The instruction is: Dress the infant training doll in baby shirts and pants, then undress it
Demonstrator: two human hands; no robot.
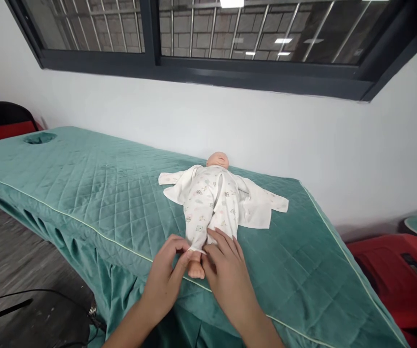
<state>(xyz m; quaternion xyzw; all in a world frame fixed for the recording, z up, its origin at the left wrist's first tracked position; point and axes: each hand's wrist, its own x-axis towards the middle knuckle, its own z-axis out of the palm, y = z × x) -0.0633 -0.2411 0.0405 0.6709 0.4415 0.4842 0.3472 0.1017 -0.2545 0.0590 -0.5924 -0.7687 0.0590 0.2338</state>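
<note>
Doll (213, 198) lies head toward the wall (302, 140), feet nearest; left hand (166, 278) pinches its cuff (196, 248), right hand (226, 270) rests spread

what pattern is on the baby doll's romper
White with small, scattered pastel prints on the romper; the motifs are too small to identify. It shows in the head view.

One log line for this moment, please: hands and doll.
left hand: pinches romper cuff above bare foot | right hand: open, flat on other romper leg | doll: face-up on green quilted table
</note>
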